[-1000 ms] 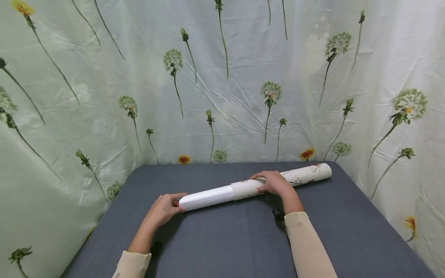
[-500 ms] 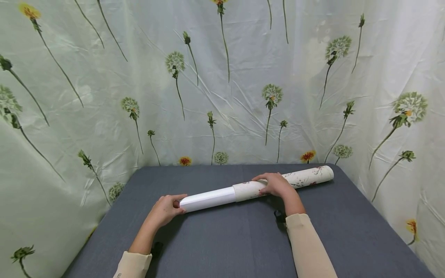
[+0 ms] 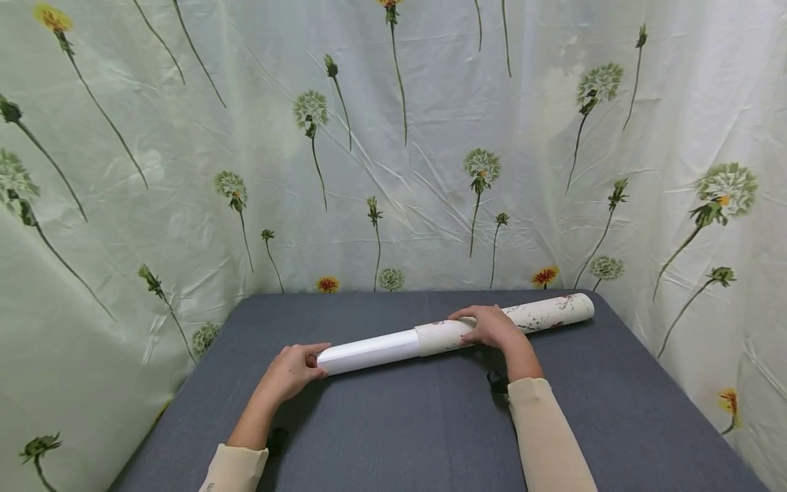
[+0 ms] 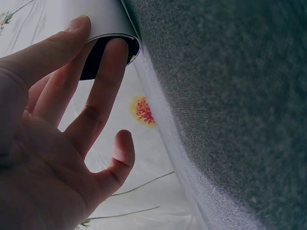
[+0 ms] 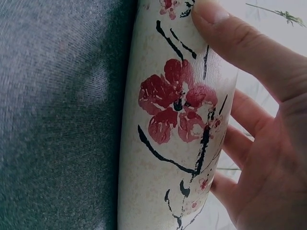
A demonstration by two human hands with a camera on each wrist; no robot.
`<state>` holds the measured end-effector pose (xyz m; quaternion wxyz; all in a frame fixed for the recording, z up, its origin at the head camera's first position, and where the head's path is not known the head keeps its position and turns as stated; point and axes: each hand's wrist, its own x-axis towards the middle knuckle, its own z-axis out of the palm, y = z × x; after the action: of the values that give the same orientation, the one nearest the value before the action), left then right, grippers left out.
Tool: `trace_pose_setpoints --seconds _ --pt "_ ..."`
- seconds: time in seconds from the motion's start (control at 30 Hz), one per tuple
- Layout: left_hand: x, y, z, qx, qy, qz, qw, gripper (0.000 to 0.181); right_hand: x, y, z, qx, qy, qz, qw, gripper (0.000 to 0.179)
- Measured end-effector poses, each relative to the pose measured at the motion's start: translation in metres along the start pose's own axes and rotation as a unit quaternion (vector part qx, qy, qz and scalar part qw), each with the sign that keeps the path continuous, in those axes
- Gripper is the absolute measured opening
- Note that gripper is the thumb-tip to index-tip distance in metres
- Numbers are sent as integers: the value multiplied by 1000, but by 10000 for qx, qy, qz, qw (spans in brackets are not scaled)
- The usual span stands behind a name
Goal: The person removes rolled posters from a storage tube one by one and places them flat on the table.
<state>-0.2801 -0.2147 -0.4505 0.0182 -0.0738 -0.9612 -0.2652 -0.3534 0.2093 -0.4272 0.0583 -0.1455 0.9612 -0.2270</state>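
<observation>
The left hand (image 3: 289, 371) pinches the left end of a smooth white cylindrical roll (image 3: 369, 352), thumb outside, a fingertip inside its rim. Rightward, this meets the edge of a wider cream tube with red flowers (image 3: 547, 313), lying slantwise across the grey cloth-covered table (image 3: 381, 437). The right hand (image 3: 488, 328) grips that tube, thumb and fingers on opposite sides.
</observation>
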Motion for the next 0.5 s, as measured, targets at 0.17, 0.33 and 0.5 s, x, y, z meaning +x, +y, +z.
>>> trace_pose_setpoints --seconds 0.17,0.33,0.5 --pt "0 -1 0 -22 -30 -68 10000 56 -1 2 0 -3 0 -11 10000 53" --pt "-1 0 -1 -55 -53 -91 9999 56 -2 4 -2 17 -3 7 10000 54" --pt "-1 0 -3 -52 -50 -56 10000 56 -2 6 -3 20 17 24 10000 54"
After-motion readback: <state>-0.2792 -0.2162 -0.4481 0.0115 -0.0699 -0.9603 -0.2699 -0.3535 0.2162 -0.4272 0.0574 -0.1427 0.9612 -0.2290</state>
